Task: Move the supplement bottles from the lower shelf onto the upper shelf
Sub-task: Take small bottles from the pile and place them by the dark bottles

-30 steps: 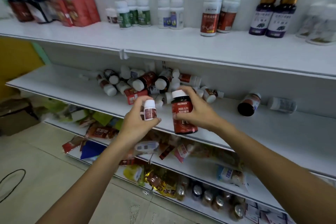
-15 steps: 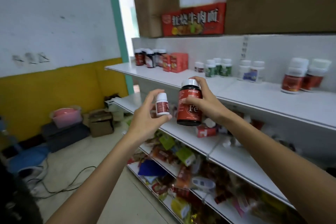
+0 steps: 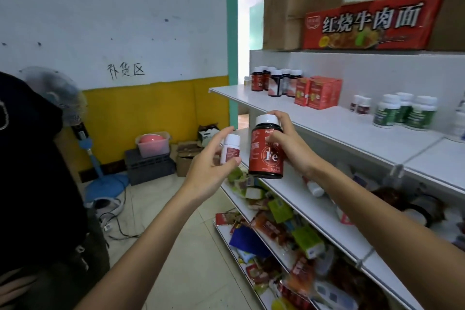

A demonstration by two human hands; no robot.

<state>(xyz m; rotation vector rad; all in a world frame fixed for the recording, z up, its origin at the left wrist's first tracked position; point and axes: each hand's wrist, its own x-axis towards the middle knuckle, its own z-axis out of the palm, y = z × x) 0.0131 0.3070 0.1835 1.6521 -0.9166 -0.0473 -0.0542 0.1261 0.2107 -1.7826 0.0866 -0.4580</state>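
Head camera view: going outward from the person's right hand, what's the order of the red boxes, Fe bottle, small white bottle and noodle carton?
1. Fe bottle: gripped in the right hand itself.
2. small white bottle: just to its left, held by the left hand.
3. red boxes: farther back, standing on the upper shelf.
4. noodle carton: farthest, high on top of the shelving.

The thumb of the right hand (image 3: 289,145) hides part of the label on the dark bottle (image 3: 264,161), print on the small white bottle (image 3: 230,150) is too small to read, and the lying bottles (image 3: 402,200) on the lower shelf (image 3: 294,189) are a blur.
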